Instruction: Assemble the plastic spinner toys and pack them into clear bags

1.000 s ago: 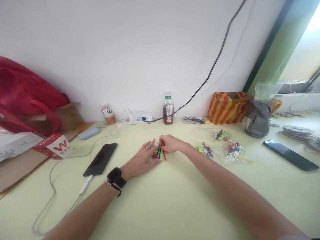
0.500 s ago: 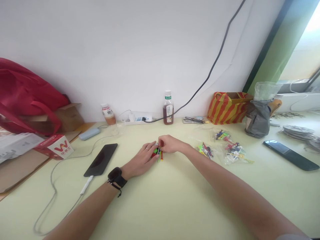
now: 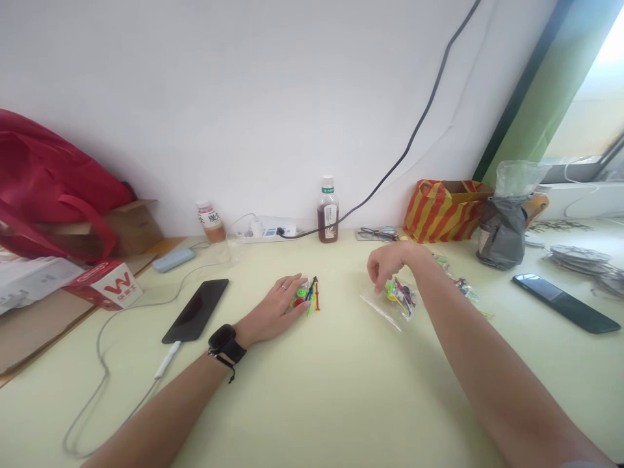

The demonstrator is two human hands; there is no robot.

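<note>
My left hand [image 3: 277,307] lies open, its fingers stretched over small coloured plastic pieces [image 3: 301,294] on the table. Beside its fingertips, thin blue, green, yellow and red plastic sticks [image 3: 314,296] stand out side by side. Farther right, my right hand [image 3: 387,263] is closed in a pinch at the left side of a clear plastic bag [image 3: 383,311]. Inside that bag are mixed coloured plastic pieces [image 3: 401,292]. What exactly lies between the right fingertips is partly hidden. More bagged pieces [image 3: 463,286] show behind my right forearm.
A black phone [image 3: 195,311] on a white charging cable lies left of my left hand. A tea bottle [image 3: 328,211] and a power strip [image 3: 275,229] stand along the wall. Right are a striped bag [image 3: 441,211], a grey bag [image 3: 502,234] and a dark elongated device [image 3: 565,303].
My right hand has left the pieces beside my left hand and moved right to the clear bag, whose edge now spreads toward me. My left hand stays nearly in place.
</note>
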